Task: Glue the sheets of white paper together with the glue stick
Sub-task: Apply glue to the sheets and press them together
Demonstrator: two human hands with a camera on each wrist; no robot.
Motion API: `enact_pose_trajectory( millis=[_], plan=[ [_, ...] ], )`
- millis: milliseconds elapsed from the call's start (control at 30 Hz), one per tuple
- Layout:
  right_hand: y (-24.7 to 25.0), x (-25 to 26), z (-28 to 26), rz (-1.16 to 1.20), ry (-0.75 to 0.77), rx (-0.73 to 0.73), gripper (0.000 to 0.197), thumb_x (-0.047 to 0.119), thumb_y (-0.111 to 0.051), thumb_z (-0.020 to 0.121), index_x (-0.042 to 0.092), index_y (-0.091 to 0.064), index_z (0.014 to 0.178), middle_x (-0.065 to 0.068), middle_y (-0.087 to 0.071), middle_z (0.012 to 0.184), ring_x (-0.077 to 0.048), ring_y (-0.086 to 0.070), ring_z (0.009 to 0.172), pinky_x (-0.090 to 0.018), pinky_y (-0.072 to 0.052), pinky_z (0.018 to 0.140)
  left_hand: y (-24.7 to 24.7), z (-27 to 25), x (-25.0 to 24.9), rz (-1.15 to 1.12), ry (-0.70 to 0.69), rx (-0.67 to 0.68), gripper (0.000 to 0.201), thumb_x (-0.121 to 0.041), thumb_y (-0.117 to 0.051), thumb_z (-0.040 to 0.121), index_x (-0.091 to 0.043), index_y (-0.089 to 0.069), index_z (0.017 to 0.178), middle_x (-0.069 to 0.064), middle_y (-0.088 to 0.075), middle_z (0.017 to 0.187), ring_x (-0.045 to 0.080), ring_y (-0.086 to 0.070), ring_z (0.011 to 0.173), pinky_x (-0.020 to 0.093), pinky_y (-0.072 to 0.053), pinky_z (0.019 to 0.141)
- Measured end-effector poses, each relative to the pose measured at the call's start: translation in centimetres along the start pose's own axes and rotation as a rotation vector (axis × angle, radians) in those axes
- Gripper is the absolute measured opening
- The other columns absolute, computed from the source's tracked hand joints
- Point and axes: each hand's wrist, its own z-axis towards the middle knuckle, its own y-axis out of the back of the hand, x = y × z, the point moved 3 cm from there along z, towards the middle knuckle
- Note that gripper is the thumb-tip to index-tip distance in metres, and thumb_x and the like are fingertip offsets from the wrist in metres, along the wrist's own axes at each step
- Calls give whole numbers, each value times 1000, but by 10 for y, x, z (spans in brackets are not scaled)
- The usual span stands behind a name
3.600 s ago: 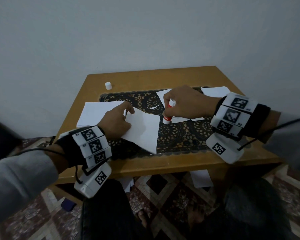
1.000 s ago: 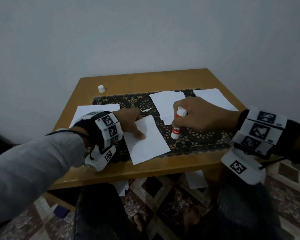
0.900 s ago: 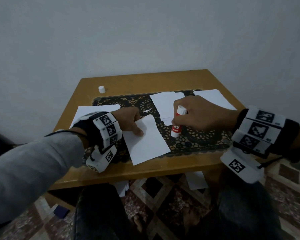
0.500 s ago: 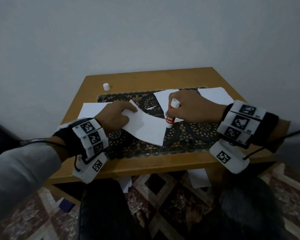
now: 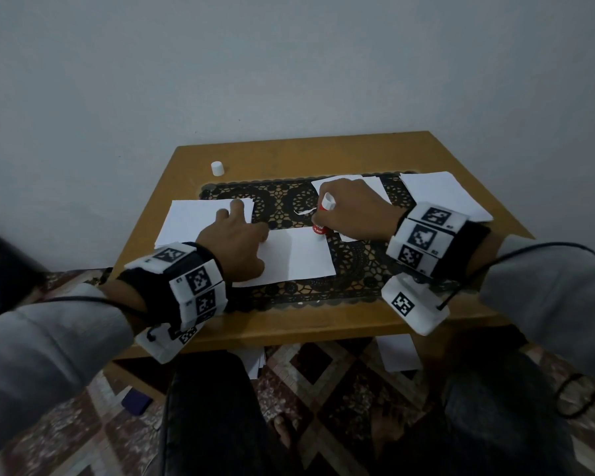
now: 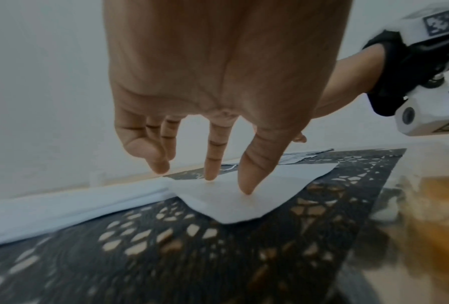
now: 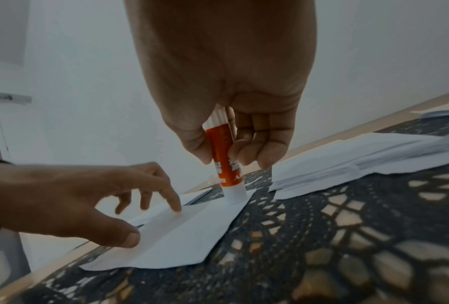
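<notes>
My glue stick (image 7: 227,164) stands nearly upright, its tip pressed to the far right corner of a single white sheet (image 5: 294,257) that lies flat on the black lace mat (image 5: 354,269) in the middle of the wooden table (image 5: 289,324). My right hand (image 5: 354,209) grips the stick's barrel between thumb and curled fingers. My left hand (image 5: 232,243) spreads straight fingers on the sheet's left edge, pinning it flat and holding nothing. Glue is only reaching this corner, I judge, so most of the sheet remains to be coated before a second goes on top. A stack of plain paper (image 5: 200,223) waits just left; more sheets (image 5: 440,194) lie to the right. The stick's white cap (image 5: 217,168) stands apart near the far left corner.
</notes>
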Motion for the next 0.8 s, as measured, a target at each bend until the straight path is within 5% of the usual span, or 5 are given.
enact_pose_trajectory(
  millis=[167, 367, 567, 800],
  plan=[
    [-1, 0, 3, -3, -11, 37, 20, 26, -63, 87, 8, -56, 85, -2, -58, 83, -16, -53, 71, -22, -35, 54, -1, 3, -21, 92, -164, 53, 70, -18, -57, 86, -39, -27, 146, 16, -29, 135, 34, -31, 124, 42, -41, 98],
    [-2, 4, 1, -52, 1, 129, 28, 28, -60, 89, 18, -43, 70, 5, -46, 72, -13, -45, 65, -24, -30, 52, -5, 7, -23, 44, -193, 91, 72, -14, -56, 87, -40, -25, 147, 14, -32, 133, 32, -34, 123, 39, -40, 96],
    [-4, 9, -13, -64, 66, 134, 33, 27, -62, 86, -6, -60, 89, -16, -62, 85, -27, -56, 73, -36, -43, 62, -5, 8, -22, 26, -207, 85, 71, -14, -56, 88, -39, -25, 147, 13, -34, 133, 30, -34, 123, 36, -39, 95],
    [0, 7, -26, -39, 85, 197, 31, 28, -65, 84, -3, -60, 81, -12, -61, 75, -17, -51, 62, -30, -38, 58, -8, 8, -25, 33, -239, 76, 74, -12, -60, 85, -33, -27, 147, 11, -35, 133, 28, -36, 122, 38, -43, 99]
  ],
)
